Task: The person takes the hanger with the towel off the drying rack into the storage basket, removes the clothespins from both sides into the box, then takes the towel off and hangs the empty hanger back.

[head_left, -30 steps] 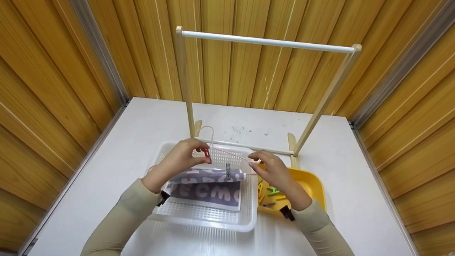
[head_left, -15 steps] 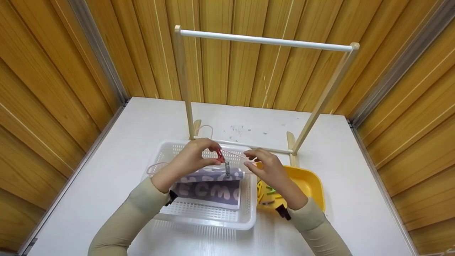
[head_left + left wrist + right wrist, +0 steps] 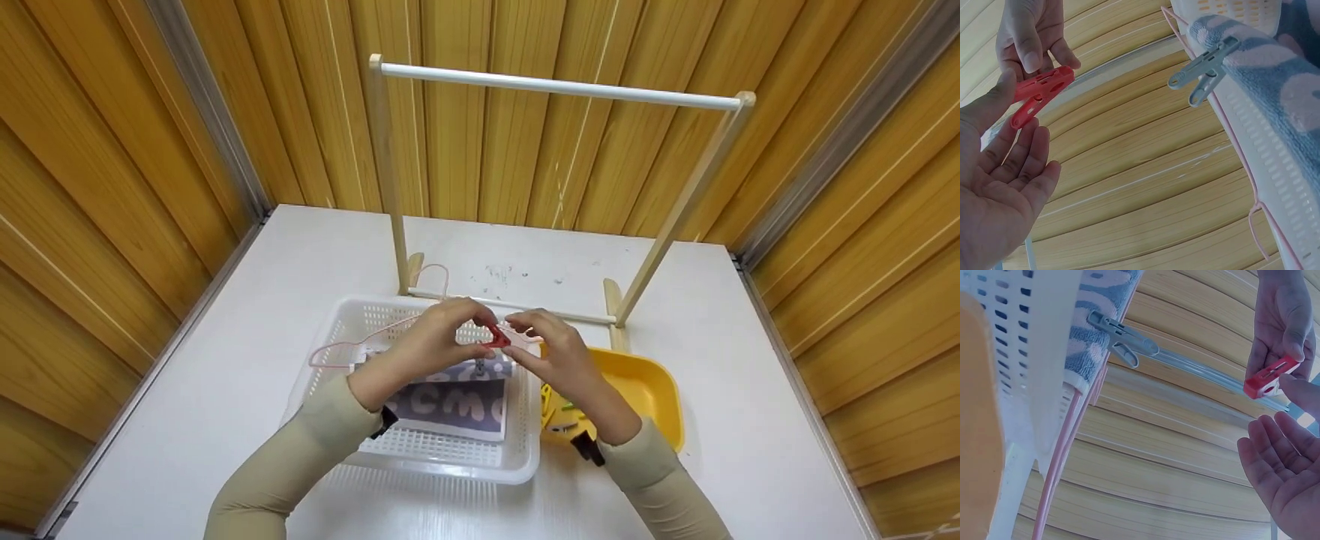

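Note:
Between the thumb and fingers of my left hand [image 3: 431, 337] is a red clothespin [image 3: 498, 339], held over the basket. My right hand [image 3: 566, 356] comes up to it from the other side. In the right wrist view its thumb appears to touch the red clothespin [image 3: 1272, 377], while the other fingers are loosely spread and apart from it. Below lies a blue-grey towel [image 3: 457, 409] with pale letters, folded over a pink wire hanger [image 3: 335, 345]. A grey clothespin [image 3: 1207, 70] is clipped on the towel's folded edge. My left hand hides part of the hanger and towel.
The towel lies in a white perforated basket [image 3: 480, 474]. To its right stands a yellow tray [image 3: 667, 420] with several clothespins [image 3: 547, 405]. Behind rises a wooden rack with a white top bar [image 3: 562, 86]. Wood-patterned walls enclose the white table [image 3: 750, 375].
My left hand has moved right with the red clothespin, over the grey one and up to the right hand. The right hand has shifted slightly left.

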The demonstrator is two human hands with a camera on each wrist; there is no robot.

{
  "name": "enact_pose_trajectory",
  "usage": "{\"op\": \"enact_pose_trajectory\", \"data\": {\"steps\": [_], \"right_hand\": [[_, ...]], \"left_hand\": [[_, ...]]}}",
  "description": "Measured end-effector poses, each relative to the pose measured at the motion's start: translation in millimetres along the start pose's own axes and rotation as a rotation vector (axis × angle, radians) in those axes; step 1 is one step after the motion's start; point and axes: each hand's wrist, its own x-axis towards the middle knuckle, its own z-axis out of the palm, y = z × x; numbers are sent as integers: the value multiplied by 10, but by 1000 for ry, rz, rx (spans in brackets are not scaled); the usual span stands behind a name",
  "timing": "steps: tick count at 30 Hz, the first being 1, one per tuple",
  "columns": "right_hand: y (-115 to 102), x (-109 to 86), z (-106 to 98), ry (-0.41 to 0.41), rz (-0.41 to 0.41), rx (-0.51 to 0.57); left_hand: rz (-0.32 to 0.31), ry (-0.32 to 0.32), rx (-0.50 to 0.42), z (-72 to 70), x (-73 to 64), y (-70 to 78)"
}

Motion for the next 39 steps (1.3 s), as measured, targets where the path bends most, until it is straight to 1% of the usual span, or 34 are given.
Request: {"op": "enact_pose_trajectory", "data": {"steps": [6,12,16,20,26,33,36,39], "right_hand": [[-23,-4,15,5,-34,-4],[-23,-25,26,19,-69,37],[-17,-39,24,24,-94,34],[-21,-44,3,18,-94,24],[-20,-22,-39,19,-93,22],[35,-14,-121,-18,-53,40],[98,-28,-190,-43,-41,38],[192,-64,-270,-69,-7,12]], "left_hand": [[22,21,-20,61,1,21],[42,49,-32,110,-2,32],[43,60,-38,136,0,31],[40,52,-48,146,6,28],[37,23,-59,123,29,36],[-2,7,-37,80,18,3],[-25,-6,-25,55,27,-55],[-71,-42,-16,35,42,-140]]}}
